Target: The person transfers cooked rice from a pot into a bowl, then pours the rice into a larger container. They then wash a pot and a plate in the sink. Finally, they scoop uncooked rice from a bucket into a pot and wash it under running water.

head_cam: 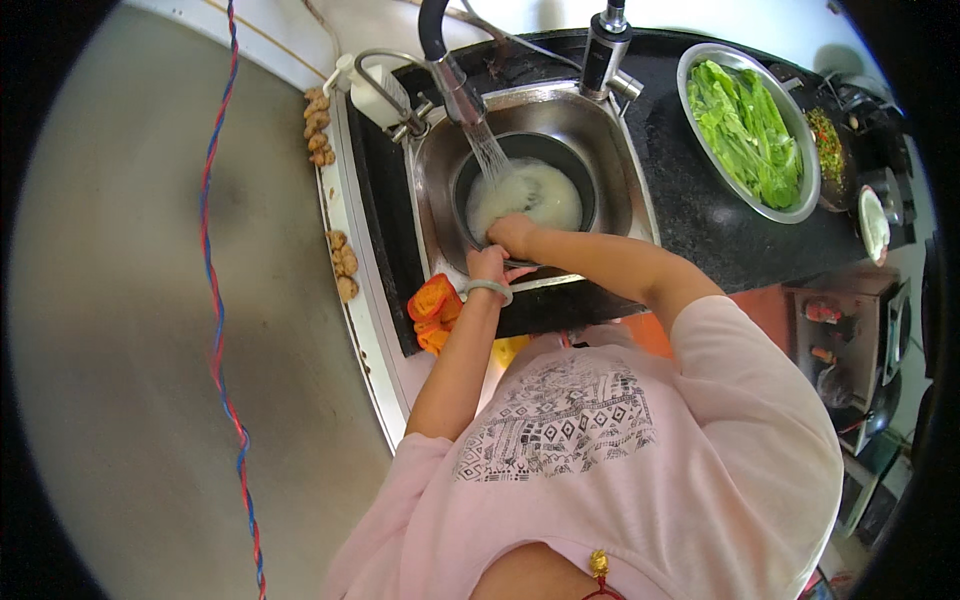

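A dark round pot stands in the stainless steel sink, holding cloudy whitish water. Water sprays into it from a black and chrome faucet head. My right hand reaches over the pot's near rim, its fingers dipped in the cloudy water, so what they hold is hidden. My left hand, with a pale bangle at the wrist, is at the near left rim of the pot, its thumb or a finger stretched along the outside. An orange cloth lies left of the sink, beside my left forearm.
On the black counter at right stands a metal bowl of green leafy vegetables. Beyond it are chopped food and a white dish. A white pump bottle is at the sink's back left; ginger pieces line the left ledge.
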Demonstrator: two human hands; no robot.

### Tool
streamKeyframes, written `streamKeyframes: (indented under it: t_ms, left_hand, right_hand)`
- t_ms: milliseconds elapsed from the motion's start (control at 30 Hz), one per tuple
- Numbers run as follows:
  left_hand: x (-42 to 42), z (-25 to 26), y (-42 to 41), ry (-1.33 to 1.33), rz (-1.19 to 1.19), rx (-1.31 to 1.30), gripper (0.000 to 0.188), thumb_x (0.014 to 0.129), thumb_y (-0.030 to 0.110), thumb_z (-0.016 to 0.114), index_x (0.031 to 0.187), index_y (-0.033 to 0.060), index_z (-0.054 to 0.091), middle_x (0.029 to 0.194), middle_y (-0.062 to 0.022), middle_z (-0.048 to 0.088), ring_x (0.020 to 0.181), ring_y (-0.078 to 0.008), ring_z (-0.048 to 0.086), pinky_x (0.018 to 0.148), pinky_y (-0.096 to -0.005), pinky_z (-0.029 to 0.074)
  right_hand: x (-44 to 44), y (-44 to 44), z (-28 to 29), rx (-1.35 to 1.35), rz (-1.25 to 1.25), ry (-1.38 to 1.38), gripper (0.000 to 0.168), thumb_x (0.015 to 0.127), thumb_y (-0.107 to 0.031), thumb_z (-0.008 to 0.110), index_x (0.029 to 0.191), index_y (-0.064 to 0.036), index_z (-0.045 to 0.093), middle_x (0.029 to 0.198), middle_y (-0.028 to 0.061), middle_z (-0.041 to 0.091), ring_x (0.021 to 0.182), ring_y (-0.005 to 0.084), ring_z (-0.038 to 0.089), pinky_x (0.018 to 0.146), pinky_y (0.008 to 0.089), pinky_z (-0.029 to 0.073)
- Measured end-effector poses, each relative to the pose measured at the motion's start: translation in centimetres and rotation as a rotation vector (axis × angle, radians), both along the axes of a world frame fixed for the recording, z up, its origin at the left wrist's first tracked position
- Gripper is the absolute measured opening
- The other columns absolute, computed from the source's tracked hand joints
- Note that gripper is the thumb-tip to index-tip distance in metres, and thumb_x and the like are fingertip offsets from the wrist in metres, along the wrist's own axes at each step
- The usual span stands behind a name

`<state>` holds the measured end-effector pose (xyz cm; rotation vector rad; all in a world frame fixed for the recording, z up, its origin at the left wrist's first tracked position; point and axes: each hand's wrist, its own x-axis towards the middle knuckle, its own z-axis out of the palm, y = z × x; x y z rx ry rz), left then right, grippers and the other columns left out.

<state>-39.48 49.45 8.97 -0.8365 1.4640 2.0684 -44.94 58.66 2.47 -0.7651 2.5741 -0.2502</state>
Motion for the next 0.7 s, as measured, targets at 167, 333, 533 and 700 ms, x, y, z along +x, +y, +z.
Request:
streamKeyframes:
  t_ms: [167,333,533,700]
  left_hand:
    - [-1.2,1.4,-0.4,0.105,-0.117,-0.016,0.047,0.071,-0.008,0.039,0.117,-0.0007,0.032,0.109,-0.0211,0.048,0.085,-0.0452,0.057,0.056,-0.0511,0.059]
    - [-2.2,2.7,-0.2,0.020,-0.035,-0.001,0.065,0.070,-0.009,0.038,0.131,0.0107,0.025,0.114,-0.0193,0.044,0.086,-0.0437,0.056,0.054,-0.0517,0.058]
    - [-1.0,3.5,0.0,0.155,-0.070,-0.074,0.067,0.072,-0.010,0.039,0.134,0.0086,0.022,0.119,-0.0204,0.042,0.095,-0.0456,0.051,0.063,-0.0579,0.056]
    - [0.8,3.4,0.0,0.021,-0.015,-0.039,0.058,0.071,-0.010,0.041,0.126,0.0034,0.027,0.118,-0.0235,0.041,0.096,-0.0458,0.050,0.062,-0.0578,0.056]
  right_hand:
    - [-3.3,2.2,1.5,-0.154,-0.146,0.623,0.035,0.073,-0.020,0.056,0.104,-0.006,0.062,0.120,0.0144,0.052,0.117,0.0319,0.043,0.095,0.0438,0.036]
    - [-2.0,6.4,3.1,0.243,-0.403,0.297,0.046,0.077,-0.018,0.053,0.121,-0.005,0.050,0.130,0.0176,0.044,0.126,0.0316,0.036,0.100,0.0452,0.032]
    - [1.1,3.3,1.9,0.303,-0.031,-0.140,0.038,0.077,-0.021,0.055,0.112,-0.004,0.057,0.119,0.0221,0.053,0.114,0.0323,0.050,0.092,0.0422,0.040]
    - [1.4,0.1,0.4,-0.143,-0.145,-0.073,0.025,0.073,-0.021,0.061,0.092,-0.006,0.069,0.087,0.0148,0.066,0.083,0.0307,0.063,0.073,0.0454,0.049]
